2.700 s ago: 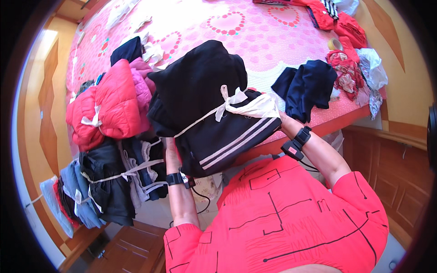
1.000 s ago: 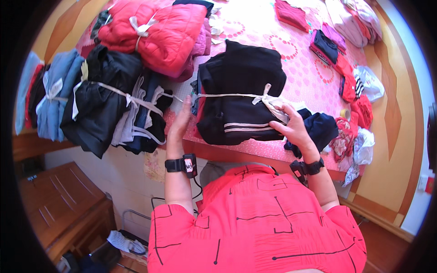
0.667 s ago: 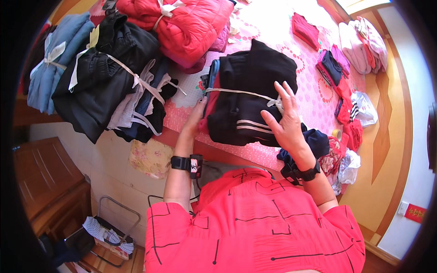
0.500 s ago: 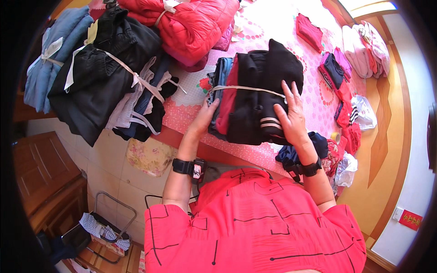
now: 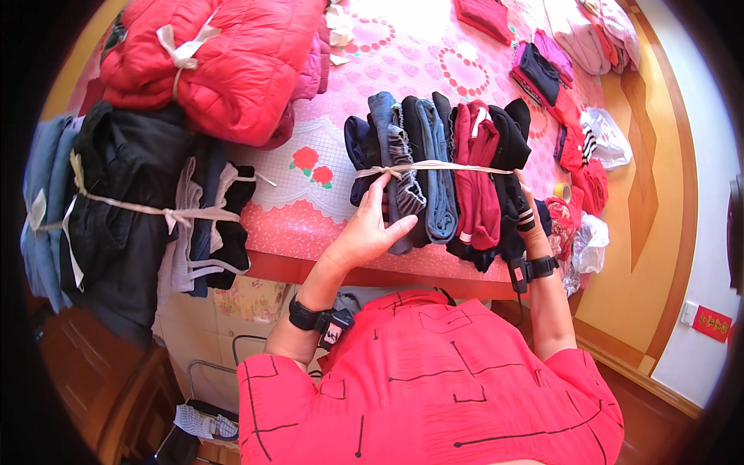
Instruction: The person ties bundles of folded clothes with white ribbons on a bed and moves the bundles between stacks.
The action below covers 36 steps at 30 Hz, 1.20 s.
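A tied bundle of folded clothes (image 5: pixel 439 205) stands on the table's near edge, its folded sides facing up. Dark blue, denim, maroon and black pieces make it up, and a pale fabric strip (image 5: pixel 446 165) runs across it with a knot near the left end. My left hand (image 5: pixel 368 235) holds the left front of the bundle, its thumb apart from the fingers and its fingertips near the knot. Around the right end, against the black garment, goes my right hand (image 5: pixel 532 226); most of its fingers are hidden. I wear a black strap device on each wrist.
At left lie a tied stack of black and blue clothes (image 5: pixel 128 209) and a tied red padded jacket (image 5: pixel 225 70). Right of the bundle are a yellow tape roll (image 5: pixel 562 191), white plastic bags (image 5: pixel 608 139) and small folded garments (image 5: pixel 539 70). A pink patterned cloth (image 5: pixel 298 232) covers the table.
The bundle has been tipped in my hands: its broad black face showed on top before, and now the row of folded edges does. My view has shifted too.
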Each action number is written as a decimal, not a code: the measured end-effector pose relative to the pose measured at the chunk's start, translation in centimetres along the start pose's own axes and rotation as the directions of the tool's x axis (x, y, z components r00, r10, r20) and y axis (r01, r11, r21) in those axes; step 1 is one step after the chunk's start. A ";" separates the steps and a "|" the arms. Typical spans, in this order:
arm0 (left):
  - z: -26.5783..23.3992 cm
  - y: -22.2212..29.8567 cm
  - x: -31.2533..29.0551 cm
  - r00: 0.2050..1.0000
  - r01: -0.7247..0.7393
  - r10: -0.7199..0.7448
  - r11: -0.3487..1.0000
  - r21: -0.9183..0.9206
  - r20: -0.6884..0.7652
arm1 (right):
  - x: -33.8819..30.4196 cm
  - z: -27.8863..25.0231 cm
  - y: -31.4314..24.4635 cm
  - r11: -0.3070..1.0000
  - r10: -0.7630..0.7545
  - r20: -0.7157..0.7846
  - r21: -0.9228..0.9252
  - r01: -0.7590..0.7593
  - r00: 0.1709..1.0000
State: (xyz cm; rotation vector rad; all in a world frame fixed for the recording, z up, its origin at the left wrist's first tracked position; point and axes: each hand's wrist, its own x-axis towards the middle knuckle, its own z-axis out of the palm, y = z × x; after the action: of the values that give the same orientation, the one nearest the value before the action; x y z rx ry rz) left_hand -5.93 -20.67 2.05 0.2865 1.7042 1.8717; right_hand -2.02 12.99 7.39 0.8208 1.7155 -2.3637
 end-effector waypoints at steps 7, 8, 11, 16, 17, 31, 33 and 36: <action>0.2 1.6 0.2 0.993 0.052 -0.047 0.998 -0.036 0.109 | 0.7 -4.4 2.6 0.935 -0.243 0.304 -0.180 0.306 0.921; 0.1 1.7 0.1 0.991 0.065 -0.061 0.997 -0.029 0.116 | 0.7 -4.2 2.4 0.941 -0.235 0.304 -0.167 0.295 0.923; -0.4 1.5 0.1 0.989 0.077 -0.073 0.997 -0.030 0.125 | 1.2 -4.0 2.2 0.999 -0.042 0.105 -0.012 0.043 0.994; -1.0 0.9 0.5 0.991 0.074 -0.065 0.995 -0.072 0.118 | 0.7 -3.3 2.3 0.999 -0.038 0.095 -0.020 0.040 0.995; -0.9 1.0 0.5 0.991 0.069 -0.060 0.995 -0.072 0.119 | 0.1 -2.2 1.6 0.999 -0.043 0.077 0.014 0.042 0.996; -0.8 1.8 -1.0 0.995 -0.009 0.005 0.999 0.038 0.104 | -0.2 -1.8 1.6 0.994 -0.038 0.041 0.106 0.033 0.998; -1.6 -0.1 0.1 0.998 -0.062 0.060 0.993 0.101 0.022 | -0.4 -1.4 1.3 0.995 -0.030 -0.001 0.093 0.030 1.000; -2.6 0.0 2.5 0.963 -0.119 0.176 0.958 0.262 -0.203 | -0.4 -0.9 1.2 0.997 -0.051 0.001 0.057 0.051 0.999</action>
State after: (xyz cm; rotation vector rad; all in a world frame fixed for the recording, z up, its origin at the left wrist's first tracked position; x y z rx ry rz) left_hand -9.26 -21.48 1.09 0.3188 2.1299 1.8536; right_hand -0.92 13.26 6.43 0.7910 1.6945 -2.4564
